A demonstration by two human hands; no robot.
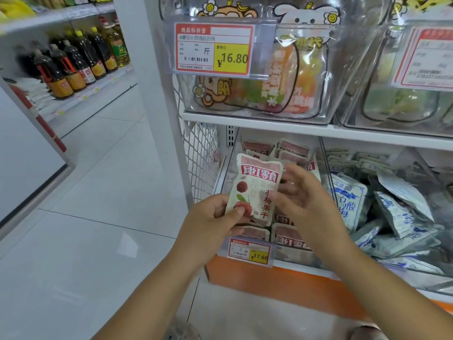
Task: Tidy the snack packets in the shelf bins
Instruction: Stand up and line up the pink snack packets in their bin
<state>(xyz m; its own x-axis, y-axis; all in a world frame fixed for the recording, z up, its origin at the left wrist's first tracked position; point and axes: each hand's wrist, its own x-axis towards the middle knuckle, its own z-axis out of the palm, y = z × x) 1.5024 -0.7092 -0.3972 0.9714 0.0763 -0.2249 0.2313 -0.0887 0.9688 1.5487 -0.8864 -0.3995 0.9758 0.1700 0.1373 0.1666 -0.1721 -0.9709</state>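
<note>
Left hand (215,217) pinched the packet (255,187) at its lower left corner, thumb on the printed face, fingers behind. The packet stood upright with its label toward the camera, lifted clear above the bin (223,173). It was probably held that way to check the facing before it went in with the matching pile (291,235) under and beyond the hands.

Right hand (301,200) sat just right of the packet, fingers loose and spread, gripping nothing. It was blurred, so contact with the packet's right edge could not be told. It looked ready to square the packet or part the pile.

Edges:
- The bin's left wall ran just beyond the left knuckles.
- The front wall carried a price tag (249,250), below both hands.
- The shelf (269,123) lay above the fingertips, a low ceiling over the bin.
- A divider (324,155) stood right of the right hand, with blue packets (348,200) past it.

Room: open floor (110,192) lay left of the left hand. The way in seemed to be the gap between front wall and shelf.
</note>
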